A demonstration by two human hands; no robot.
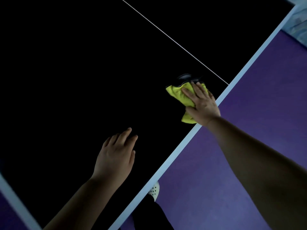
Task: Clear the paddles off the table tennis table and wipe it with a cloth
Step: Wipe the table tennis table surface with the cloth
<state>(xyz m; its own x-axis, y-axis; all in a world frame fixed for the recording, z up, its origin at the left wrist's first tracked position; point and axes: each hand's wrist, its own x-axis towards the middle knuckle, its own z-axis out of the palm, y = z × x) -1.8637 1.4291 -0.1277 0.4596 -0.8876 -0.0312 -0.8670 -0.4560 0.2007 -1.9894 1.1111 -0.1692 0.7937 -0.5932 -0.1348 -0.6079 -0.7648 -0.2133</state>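
A table tennis room or sports hall, dark table tennis table point(83, 63) with pale border point(182, 143) and thin white centre line point(166, 33), smooth purple floor point(265, 97) beside it

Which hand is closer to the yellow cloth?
Right. The right hand presses flat on the yellow cloth, near the edge of the table. The left hand is over the dark top, apart from the cloth and nearer the person.
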